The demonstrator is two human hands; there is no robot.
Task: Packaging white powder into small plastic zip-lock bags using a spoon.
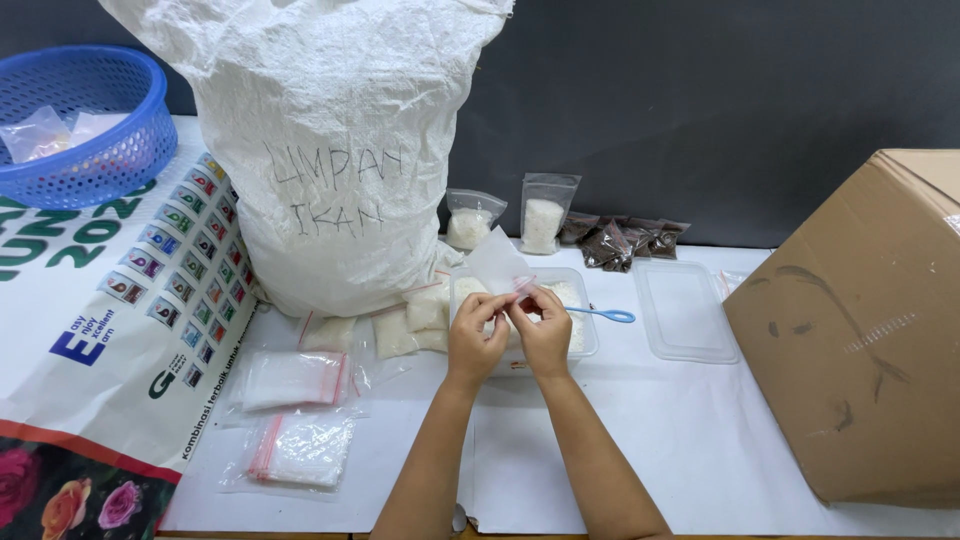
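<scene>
Clear plastic bag (497, 262) pinched at its red seal by both hands, left hand (476, 335) and right hand (545, 330), above a tub (590, 345) of white grains on the table (700, 430).

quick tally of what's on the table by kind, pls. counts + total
Woven sack: 1
Blue basket: 1
Cardboard box: 1
Clear tub under both hands: 1
Tub lid: 1
Blue scoop: 1
Upright white-filled pouches: 2
Empty zip-bag stacks: 2
Small bag in hands: 1
Total: 11; dark packets too bunched to count.
</scene>
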